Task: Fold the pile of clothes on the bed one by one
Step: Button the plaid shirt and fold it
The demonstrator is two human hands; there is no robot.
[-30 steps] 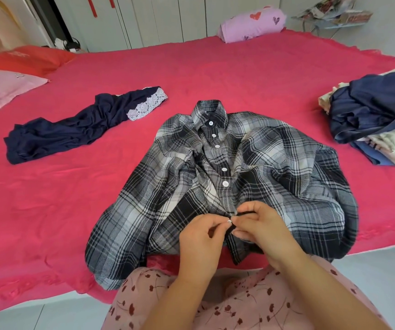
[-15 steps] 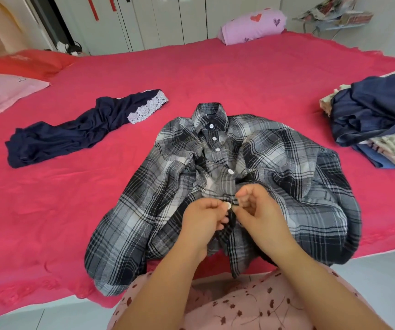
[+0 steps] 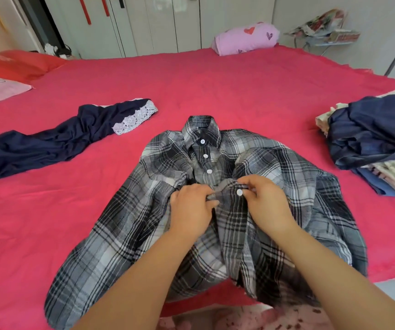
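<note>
- Red bedspread [image 3: 239,86] fills the view, white wardrobe doors [image 3: 158,25] behind
- plaid shirt [image 3: 298,186] lies front up at the near edge — collar pointing away, cloth rumpled
- left hand [image 3: 190,210] pinches the shirt's front strip, fingers curled on cloth
- right hand [image 3: 268,203] pinches the strip just beside a white button [image 3: 239,192]
- navy garment [image 3: 48,144] with lace trim lies well to the left; pile of clothes [image 3: 377,139] at the right edge

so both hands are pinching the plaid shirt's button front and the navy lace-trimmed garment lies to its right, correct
Not quite. In the head view the navy lace-trimmed garment lies to the left of the plaid shirt, not its right. The left hand and right hand do pinch the shirt's button front.
</note>
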